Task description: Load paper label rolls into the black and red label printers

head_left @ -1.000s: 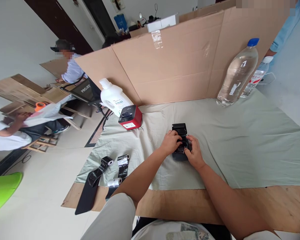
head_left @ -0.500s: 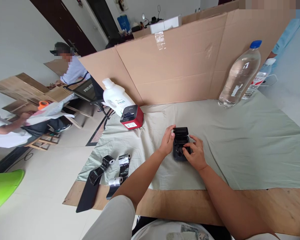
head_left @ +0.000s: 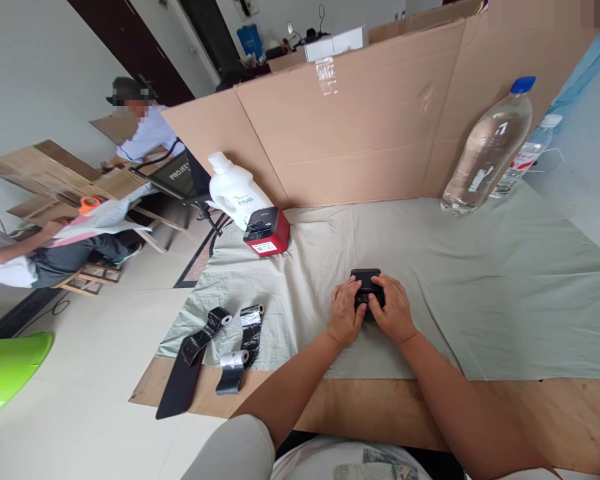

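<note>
A small black device with a hinged lid sits on the cloth in front of me; its kind is not clear. My left hand wraps its left side, with fingers curled over the lid and thumb at the front. From the other side my right hand grips it, thumb on the front part and fingers along the edge. The lid looks lowered, though fingers cover much of the body. To the left lie rolls of shiny black film: one roll partly unwound, a second roll and a third roll.
A red and black box stands before a white jug. Two water bottles, one large, lean near the cardboard screen. A dark flat panel overhangs the table's left edge. Two people sit at the left.
The device's raised lid has come down. My left hand has moved from the lid's left side onto its top, and my right hand has shifted up from the inside onto the right edge.
</note>
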`<action>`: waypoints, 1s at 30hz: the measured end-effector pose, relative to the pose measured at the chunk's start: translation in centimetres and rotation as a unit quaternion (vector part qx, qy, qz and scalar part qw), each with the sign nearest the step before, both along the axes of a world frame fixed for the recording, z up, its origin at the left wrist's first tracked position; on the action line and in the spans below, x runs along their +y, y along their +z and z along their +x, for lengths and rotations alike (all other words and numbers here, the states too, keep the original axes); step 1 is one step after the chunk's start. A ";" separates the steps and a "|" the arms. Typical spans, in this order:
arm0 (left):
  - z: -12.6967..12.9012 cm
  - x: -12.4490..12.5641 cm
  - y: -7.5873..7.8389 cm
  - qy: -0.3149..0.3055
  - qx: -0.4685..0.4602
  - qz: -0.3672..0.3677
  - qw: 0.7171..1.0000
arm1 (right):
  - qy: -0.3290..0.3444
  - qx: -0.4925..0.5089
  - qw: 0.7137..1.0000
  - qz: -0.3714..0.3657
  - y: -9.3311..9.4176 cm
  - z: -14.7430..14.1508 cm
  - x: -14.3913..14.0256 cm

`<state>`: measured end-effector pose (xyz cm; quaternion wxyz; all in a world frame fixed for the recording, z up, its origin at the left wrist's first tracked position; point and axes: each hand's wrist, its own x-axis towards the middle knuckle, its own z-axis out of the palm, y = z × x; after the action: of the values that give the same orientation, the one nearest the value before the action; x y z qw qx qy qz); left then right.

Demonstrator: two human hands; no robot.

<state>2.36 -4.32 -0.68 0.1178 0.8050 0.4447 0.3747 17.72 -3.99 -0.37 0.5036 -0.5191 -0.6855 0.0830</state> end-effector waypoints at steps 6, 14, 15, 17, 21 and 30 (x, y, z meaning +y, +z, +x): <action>-0.1 0.0 0.0 -0.005 0.014 0.042 0.999 | -0.065 -0.077 0.995 -0.007 0.2 -0.6 -0.2; -0.9 0.3 -1.4 0.109 -0.242 -0.063 0.962 | -0.058 -0.089 0.994 -0.021 0.4 -1.5 -1.4; -1.1 0.3 -1.5 0.141 -0.283 -0.091 0.944 | -0.065 -0.105 0.992 -0.034 0.6 -2.0 -1.8; -1.3 0.4 -1.8 0.156 -0.322 -0.133 0.924 | -0.083 -0.149 0.982 -0.081 1.1 -3.3 -2.5; -1.7 0.4 -2.0 0.129 -0.316 -0.148 0.928 | -0.091 -0.226 0.952 -0.183 1.8 -4.6 -2.7; -1.3 0.0 -1.0 0.001 0.001 -0.143 0.990 | -0.214 -0.250 0.926 -0.186 3.3 9.6 8.8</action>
<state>1.09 -4.32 -1.66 0.2306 0.7801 0.4944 0.3063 27.33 4.81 2.90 0.2156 -0.7420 -0.6340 -0.0331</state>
